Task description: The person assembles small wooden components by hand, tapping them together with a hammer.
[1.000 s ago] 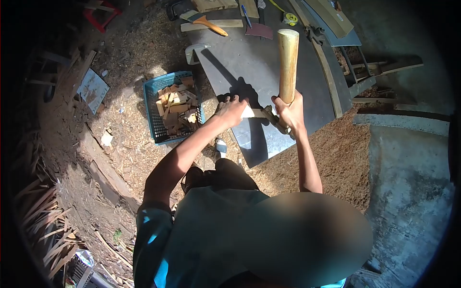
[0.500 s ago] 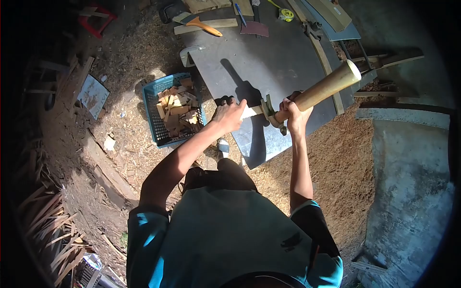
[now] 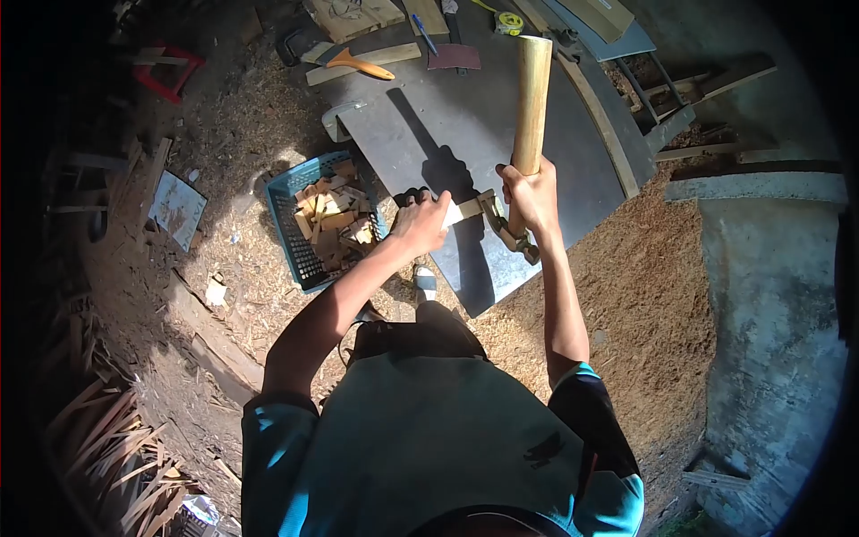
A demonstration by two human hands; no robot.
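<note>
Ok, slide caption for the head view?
Right hand grips a wooden-handled tool; left hand holds a pale strip at a dark tabletop.

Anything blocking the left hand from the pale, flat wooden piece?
Nothing visible: the left hand holds one end of the pale, flat wooden piece. The head of the thick wooden-handled tool is by its other end.

A dark tabletop (image 3: 483, 107) bears a wooden slat (image 3: 385, 55) beneath an orange-handled brush (image 3: 358, 63) at far left, a tape measure (image 3: 508, 23) at far side, a long strip (image 3: 604, 125) at right.
</note>
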